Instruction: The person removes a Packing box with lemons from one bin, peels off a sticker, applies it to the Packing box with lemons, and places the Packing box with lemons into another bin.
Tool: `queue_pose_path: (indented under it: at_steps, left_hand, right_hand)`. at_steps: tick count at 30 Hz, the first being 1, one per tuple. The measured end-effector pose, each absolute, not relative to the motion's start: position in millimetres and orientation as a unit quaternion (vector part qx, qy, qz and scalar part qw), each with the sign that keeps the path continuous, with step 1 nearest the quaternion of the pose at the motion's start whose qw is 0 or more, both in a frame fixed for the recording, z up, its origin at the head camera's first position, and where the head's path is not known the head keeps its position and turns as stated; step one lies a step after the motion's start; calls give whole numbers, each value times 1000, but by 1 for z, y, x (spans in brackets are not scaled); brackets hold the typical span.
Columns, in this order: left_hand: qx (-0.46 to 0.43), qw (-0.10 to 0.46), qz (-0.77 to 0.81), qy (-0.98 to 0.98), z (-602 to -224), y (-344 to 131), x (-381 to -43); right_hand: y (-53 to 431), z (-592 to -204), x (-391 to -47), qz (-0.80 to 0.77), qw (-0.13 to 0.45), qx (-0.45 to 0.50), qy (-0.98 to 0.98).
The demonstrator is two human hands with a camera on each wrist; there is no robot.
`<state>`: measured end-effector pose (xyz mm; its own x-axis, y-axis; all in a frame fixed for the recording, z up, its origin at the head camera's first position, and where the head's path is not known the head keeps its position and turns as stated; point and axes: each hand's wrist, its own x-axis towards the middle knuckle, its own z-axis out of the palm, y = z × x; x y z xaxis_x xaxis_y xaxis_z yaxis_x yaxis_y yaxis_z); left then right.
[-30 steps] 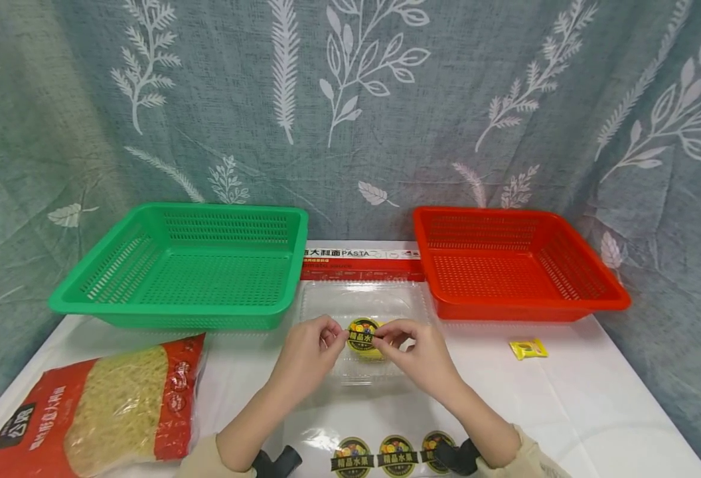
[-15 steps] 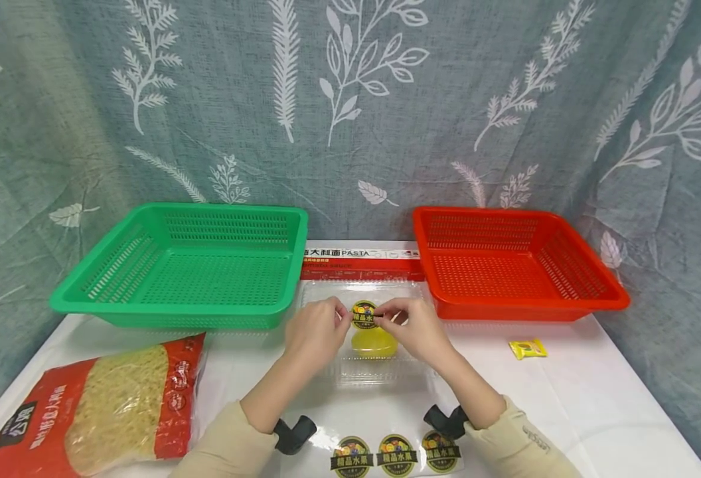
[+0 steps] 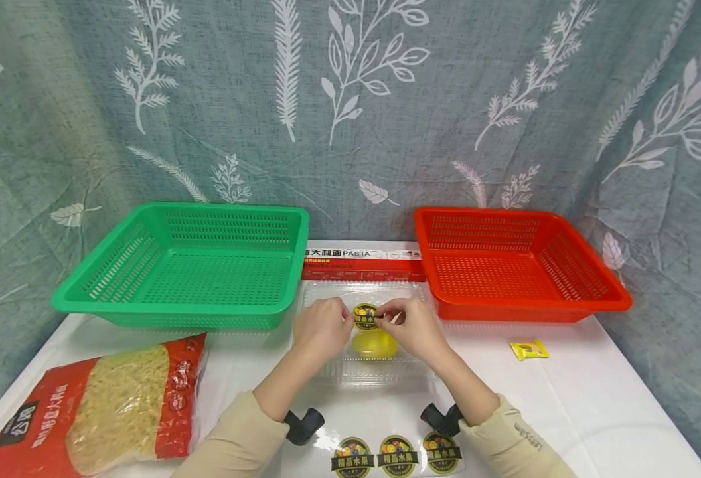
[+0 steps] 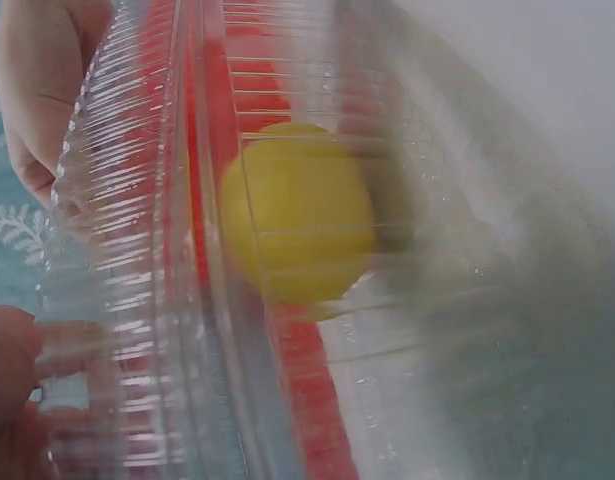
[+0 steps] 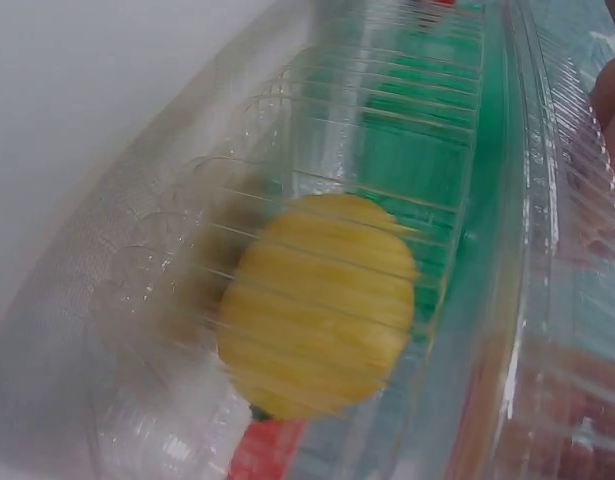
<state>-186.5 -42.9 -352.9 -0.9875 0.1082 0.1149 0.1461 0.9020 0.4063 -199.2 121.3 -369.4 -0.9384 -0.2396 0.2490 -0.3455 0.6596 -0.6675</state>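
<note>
A clear plastic clamshell box (image 3: 359, 291) stands at the table's middle, with a yellow fruit (image 3: 376, 345) inside it. Over its lid is a round black sticker (image 3: 365, 316) with fruit pictures. My right hand (image 3: 415, 326) pinches the sticker's right edge between thumb and index finger. At the left edge, my left hand (image 3: 324, 330) holds it with fingertips. Whether the sticker touches the lid cannot be told. Both wrist views look through the ribbed box wall at the fruit (image 4: 297, 215), which appears rounded and yellow (image 5: 322, 305); the fingers are partly hidden behind plastic.
A sheet with several matching stickers (image 3: 397, 457) lies in front. Behind stand a green basket (image 3: 177, 309), a red basket (image 3: 524, 305) and a red-and-white pasta box (image 3: 362, 265). A pasta bag (image 3: 117, 405) lies left; a small yellow packet (image 3: 528, 349) lies right.
Both hands have moved the sticker away from me, toward the back of the lid, uncovering the yellow fruit. Over the last half second they have barely shifted.
</note>
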Motion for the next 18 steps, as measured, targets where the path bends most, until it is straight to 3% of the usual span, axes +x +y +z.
queue_pose_path:
  at_steps: [18]
  left_hand:
    - [-76, 83, -178, -978, -360, -39, -185]
  right_hand:
    - [117, -370, -200, 351, 56, 116, -927]
